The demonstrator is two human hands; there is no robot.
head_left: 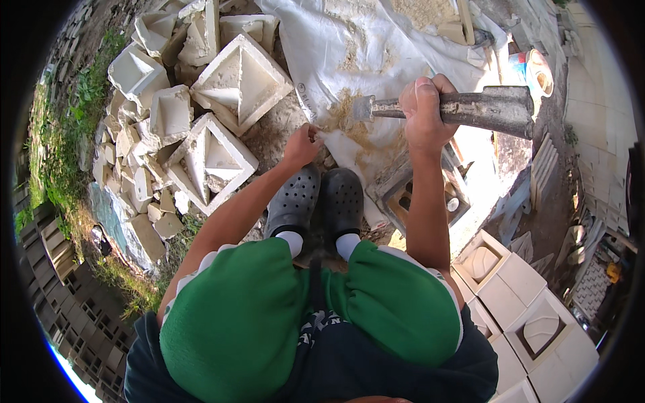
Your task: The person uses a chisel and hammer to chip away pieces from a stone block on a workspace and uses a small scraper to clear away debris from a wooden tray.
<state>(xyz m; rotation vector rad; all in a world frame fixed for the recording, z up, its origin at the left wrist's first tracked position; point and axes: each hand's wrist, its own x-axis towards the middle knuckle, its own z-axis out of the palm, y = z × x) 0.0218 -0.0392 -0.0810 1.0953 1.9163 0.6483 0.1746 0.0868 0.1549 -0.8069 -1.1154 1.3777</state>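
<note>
Right hand [426, 117] gripping grey tool [487, 109]; left hand [302, 146] pinching white sheet [316, 40]; bucket [523, 66] nearby, contents unclear.

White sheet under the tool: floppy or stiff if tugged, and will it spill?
The white sheet is probably floppy, since it lies in loose creases. Pulling an edge would likely just bunch it. The tan grit scattered on it looks loose and may slide off.

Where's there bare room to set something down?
Mostly the white sack, its upper stretch between the broken blocks and the tub; some grit on it. Also a narrow dirt strip between those blocks and the left hand. Crowded: the far left, heaped with broken blocks; the lower right, packed with square blocks.
</note>
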